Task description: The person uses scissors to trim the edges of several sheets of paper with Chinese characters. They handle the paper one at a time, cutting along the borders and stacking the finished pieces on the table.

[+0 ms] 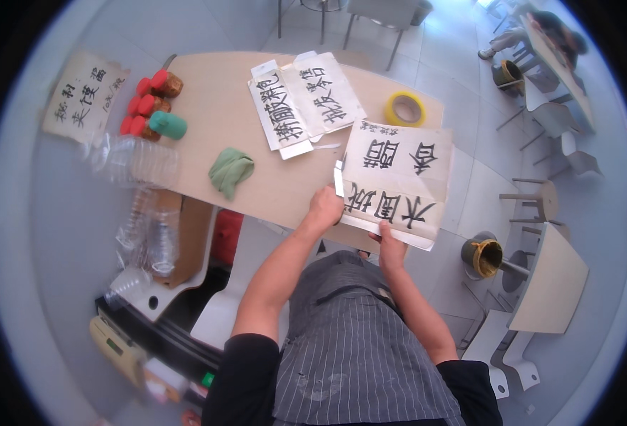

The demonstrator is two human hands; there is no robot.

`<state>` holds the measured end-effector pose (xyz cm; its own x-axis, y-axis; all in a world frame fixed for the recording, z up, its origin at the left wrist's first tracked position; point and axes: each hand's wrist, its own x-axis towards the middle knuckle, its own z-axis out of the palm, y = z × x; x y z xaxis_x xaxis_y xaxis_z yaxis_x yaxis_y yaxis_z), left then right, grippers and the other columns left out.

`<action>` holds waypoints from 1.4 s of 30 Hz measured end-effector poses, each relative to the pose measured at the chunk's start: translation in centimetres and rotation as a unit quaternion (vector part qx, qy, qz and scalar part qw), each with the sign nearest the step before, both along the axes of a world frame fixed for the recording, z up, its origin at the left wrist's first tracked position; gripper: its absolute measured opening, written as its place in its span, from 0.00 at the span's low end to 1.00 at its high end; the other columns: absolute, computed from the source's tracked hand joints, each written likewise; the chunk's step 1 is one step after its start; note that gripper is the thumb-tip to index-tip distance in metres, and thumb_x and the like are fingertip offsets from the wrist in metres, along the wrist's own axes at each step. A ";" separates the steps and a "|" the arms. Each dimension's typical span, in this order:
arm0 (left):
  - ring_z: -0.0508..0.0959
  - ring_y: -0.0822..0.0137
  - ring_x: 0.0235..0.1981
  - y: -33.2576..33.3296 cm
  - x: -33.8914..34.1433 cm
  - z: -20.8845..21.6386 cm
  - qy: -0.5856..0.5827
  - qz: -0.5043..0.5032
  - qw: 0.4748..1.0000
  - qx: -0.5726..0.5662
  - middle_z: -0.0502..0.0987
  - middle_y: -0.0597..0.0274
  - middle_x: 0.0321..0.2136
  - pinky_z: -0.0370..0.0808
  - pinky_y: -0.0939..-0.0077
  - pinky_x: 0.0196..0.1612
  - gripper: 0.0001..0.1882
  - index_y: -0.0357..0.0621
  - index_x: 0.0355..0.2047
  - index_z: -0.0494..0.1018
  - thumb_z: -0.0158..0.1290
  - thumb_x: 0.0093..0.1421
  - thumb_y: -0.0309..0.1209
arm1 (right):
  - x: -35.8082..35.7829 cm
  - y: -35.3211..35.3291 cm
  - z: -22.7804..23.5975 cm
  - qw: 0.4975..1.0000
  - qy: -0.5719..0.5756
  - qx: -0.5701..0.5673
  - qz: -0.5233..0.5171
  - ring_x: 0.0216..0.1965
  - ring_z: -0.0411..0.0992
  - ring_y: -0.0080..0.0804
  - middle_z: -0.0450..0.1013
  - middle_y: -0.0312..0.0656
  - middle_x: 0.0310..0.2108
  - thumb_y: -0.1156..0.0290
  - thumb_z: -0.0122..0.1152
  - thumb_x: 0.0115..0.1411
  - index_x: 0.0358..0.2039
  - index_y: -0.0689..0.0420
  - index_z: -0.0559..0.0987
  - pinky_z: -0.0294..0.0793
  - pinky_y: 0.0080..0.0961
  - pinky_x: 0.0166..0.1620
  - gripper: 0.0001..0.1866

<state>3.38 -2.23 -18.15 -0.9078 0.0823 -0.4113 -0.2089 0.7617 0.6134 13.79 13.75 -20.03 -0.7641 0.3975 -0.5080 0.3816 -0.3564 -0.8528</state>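
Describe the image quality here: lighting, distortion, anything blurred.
Head view, edges: black fisheye surround, bluish rim, table's far edge bowed; head view, top right: floor washed bright and bluish, distant person soft; head view, centre: lettered cardboard legible, left hand and right hand without obvious motion blur.

I am in what looks like a small eatery.
Beyond my table (203, 89), pale chairs (379, 10) stand on a tiled floor (462, 195), with a second table (553, 291), a yellow-lined bin (472, 250) and a person (556, 27) at a far table (568, 82). My striped apron (370, 355), the red-lidded jars (149, 106) and the hand-lettered cardboard sign (399, 176) I hold suggest food service.
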 end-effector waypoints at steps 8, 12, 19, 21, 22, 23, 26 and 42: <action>0.77 0.42 0.35 0.4 0.1 -2.2 0.018 -0.089 0.990 -0.103 0.76 0.37 0.31 0.75 0.56 0.40 0.12 0.29 0.33 0.72 0.44 0.55 0.26 | -0.2 0.3 1.1 0.999 -0.041 0.000 0.024 0.29 0.77 0.28 0.73 0.40 0.38 0.61 0.56 0.61 0.50 0.58 0.65 0.54 0.20 0.09 0.22; 0.78 0.43 0.35 0.7 -0.2 -2.2 0.032 -0.075 0.991 -0.102 0.76 0.36 0.31 0.75 0.57 0.39 0.11 0.27 0.34 0.70 0.44 0.55 0.24 | 0.0 0.4 0.7 0.999 -0.035 0.005 0.028 0.28 0.77 0.28 0.73 0.40 0.38 0.61 0.56 0.61 0.51 0.58 0.65 0.54 0.19 0.09 0.22; 0.77 0.41 0.37 0.2 -1.1 -2.5 0.002 0.000 0.994 -0.109 0.76 0.36 0.32 0.73 0.52 0.42 0.13 0.29 0.37 0.67 0.40 0.59 0.28 | -1.2 0.8 1.8 0.997 -0.035 0.045 -0.052 0.37 0.73 0.33 0.69 0.47 0.44 0.75 0.55 0.60 0.50 0.67 0.65 0.82 0.24 0.29 0.20; 0.77 0.41 0.37 -0.3 -1.4 -2.8 -0.009 0.034 0.991 -0.131 0.76 0.37 0.32 0.73 0.52 0.41 0.13 0.31 0.37 0.67 0.39 0.59 0.29 | -1.4 1.9 0.9 0.996 0.008 0.058 -0.061 0.36 0.73 0.33 0.69 0.47 0.44 0.75 0.55 0.59 0.50 0.68 0.65 0.83 0.24 0.28 0.20; 0.77 0.42 0.36 -1.0 -1.5 -3.1 -0.009 0.041 0.988 -0.148 0.76 0.38 0.32 0.73 0.52 0.41 0.13 0.32 0.38 0.67 0.39 0.60 0.30 | -1.4 2.5 0.6 0.995 0.030 0.065 -0.067 0.35 0.73 0.33 0.69 0.48 0.43 0.75 0.56 0.59 0.50 0.68 0.65 0.83 0.24 0.28 0.20; 0.78 0.43 0.36 -1.7 -1.6 -3.5 -0.009 0.048 0.985 -0.165 0.77 0.39 0.32 0.74 0.52 0.40 0.12 0.34 0.38 0.67 0.39 0.60 0.30 | -1.3 3.1 0.2 0.994 0.034 0.085 -0.060 0.35 0.73 0.32 0.69 0.47 0.42 0.75 0.56 0.59 0.49 0.68 0.66 0.82 0.23 0.28 0.19; 0.79 0.49 0.36 -3.2 -1.4 -5.2 0.012 0.015 0.972 -0.233 0.76 0.43 0.34 0.75 0.55 0.39 0.11 0.38 0.40 0.65 0.43 0.60 0.32 | -0.6 5.3 0.0 0.996 0.007 0.090 0.008 0.36 0.73 0.31 0.70 0.46 0.40 0.74 0.57 0.59 0.47 0.67 0.68 0.81 0.22 0.27 0.17; 0.66 0.44 0.47 -7.6 -1.6 -4.7 0.072 -0.105 0.949 -0.289 0.66 0.43 0.47 0.67 0.53 0.49 0.27 0.44 0.54 0.61 0.51 0.53 0.30 | -0.6 14.6 6.7 0.985 0.085 0.023 0.148 0.34 0.74 0.30 0.74 0.42 0.37 0.69 0.63 0.54 0.47 0.63 0.70 0.77 0.23 0.24 0.22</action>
